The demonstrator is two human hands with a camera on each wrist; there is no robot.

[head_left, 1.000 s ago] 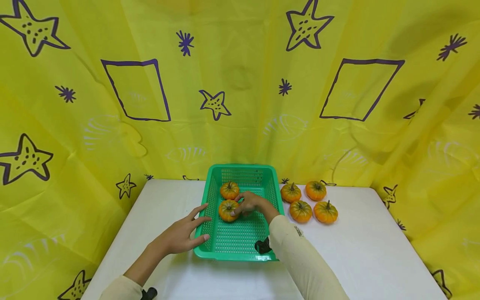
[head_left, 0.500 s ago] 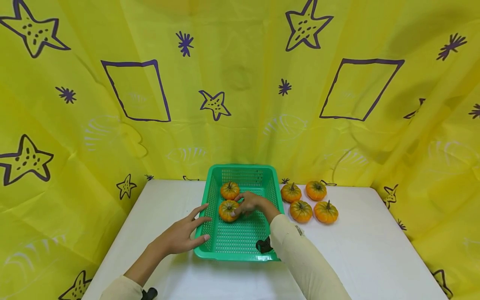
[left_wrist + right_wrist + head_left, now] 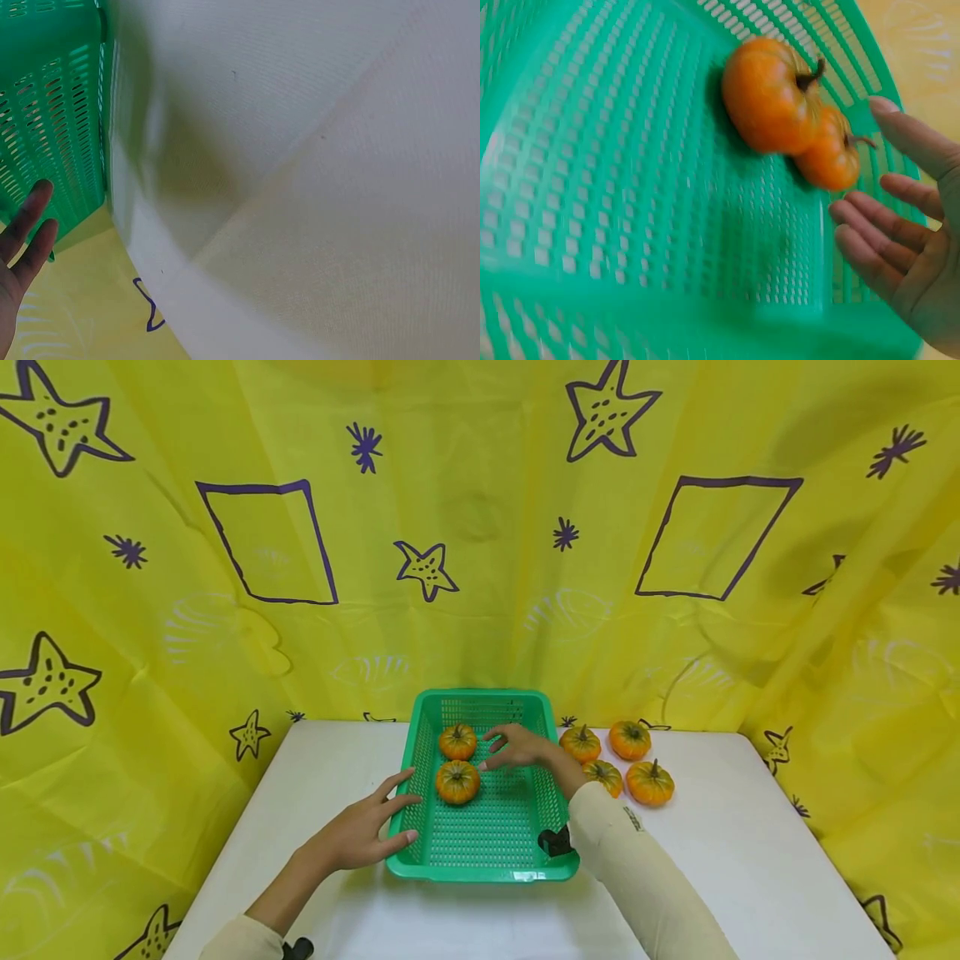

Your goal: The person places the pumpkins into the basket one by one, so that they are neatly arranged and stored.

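Two small orange pumpkins lie one behind the other along the left side of a green plastic basket. The nearer pumpkin and the rear pumpkin both show their stems in the right wrist view, where the basket's slotted floor is also seen. My right hand hovers over the basket just right of the pumpkins, fingers apart and holding nothing. At the basket's left wall my left hand has its fingers spread, their tips at the rim; whether they touch it I cannot tell.
Several more pumpkins stand on the white table just right of the basket, one partly behind my right forearm. A yellow curtain with starfish drawings hangs behind the table and along both sides.
My right hand has let go of the nearer pumpkin and lifted up and to the right. That pumpkin stays in the basket. The left hand has hardly moved.
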